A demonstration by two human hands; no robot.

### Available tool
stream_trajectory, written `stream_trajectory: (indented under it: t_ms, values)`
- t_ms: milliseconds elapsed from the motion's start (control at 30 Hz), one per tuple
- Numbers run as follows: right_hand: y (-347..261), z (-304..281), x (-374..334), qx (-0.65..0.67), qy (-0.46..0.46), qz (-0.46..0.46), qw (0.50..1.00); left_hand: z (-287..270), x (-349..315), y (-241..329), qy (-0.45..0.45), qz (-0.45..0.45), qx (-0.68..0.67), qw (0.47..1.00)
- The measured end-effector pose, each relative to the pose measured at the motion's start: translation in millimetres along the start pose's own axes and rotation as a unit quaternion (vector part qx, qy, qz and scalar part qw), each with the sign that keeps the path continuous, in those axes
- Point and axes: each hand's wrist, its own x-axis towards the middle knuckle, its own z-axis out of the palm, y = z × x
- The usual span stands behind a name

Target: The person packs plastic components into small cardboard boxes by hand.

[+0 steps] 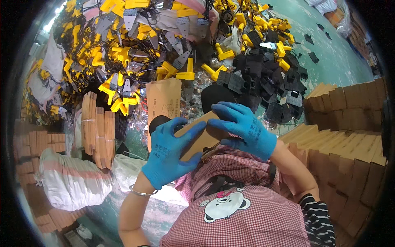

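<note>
A brown cardboard box (200, 143) is held over my lap between both hands, in blue gloves. My left hand (169, 149) grips its left end, with fingers along the top and side. At the other end my right hand (243, 131) closes round the box, fingers over its upper edge and thumb below. Gloves cover part of the box, and what is inside it does not show. Just beyond my left hand stands a flattened printed carton (163, 98). Farther off lies a big heap of yellow-handled tools (187, 71) with grey metal plates and black cords.
Black plastic parts (257, 74) are piled at the far right of my knees. Rows of cardboard boxes (341, 144) line the right side. On the left are bundled flat cartons (98, 131) and a white woven sack (76, 181). The floor (329, 57) is worn green.
</note>
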Motion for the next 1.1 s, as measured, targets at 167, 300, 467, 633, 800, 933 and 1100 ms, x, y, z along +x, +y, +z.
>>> stream_trajectory:
  t_ms: [167, 300, 467, 633, 800, 933, 1100]
  values:
    - [13.5, 6.0, 2.9, 0.028, -0.019, 0.003, 0.999, -7.0, 12.2, 8.1, -0.014, 0.014, 0.051, 0.998]
    - [3.9, 2.6, 2.4, 0.097, 0.003, 0.040, 0.994, -1.8, 11.6, 16.3, 0.039, -0.025, 0.011, 0.999]
    - [-4.1, -7.6, 23.3, 0.039, 0.027, 0.001, 0.999, -27.2, 19.0, 5.6, -0.012, 0.012, 0.017, 1.000]
    - [11.3, -12.6, 30.2, 0.063, 0.020, -0.005, 0.998, -58.4, 11.1, 12.7, -0.016, -0.149, -0.292, 0.945]
    - [9.0, -14.6, 31.3, 0.147, 0.084, 0.037, 0.985, 0.4, -55.5, -1.1, 0.321, -0.191, -0.363, 0.854]
    - [-1.4, -16.2, 20.8, 0.100, 0.053, -0.016, 0.994, 35.7, -50.9, 20.9, 0.200, -0.284, -0.480, 0.806]
    - [-21.2, -9.6, 7.9, -0.029, 0.116, 0.021, 0.993, 29.5, 11.2, 32.7, 0.296, -0.248, -0.602, 0.699]
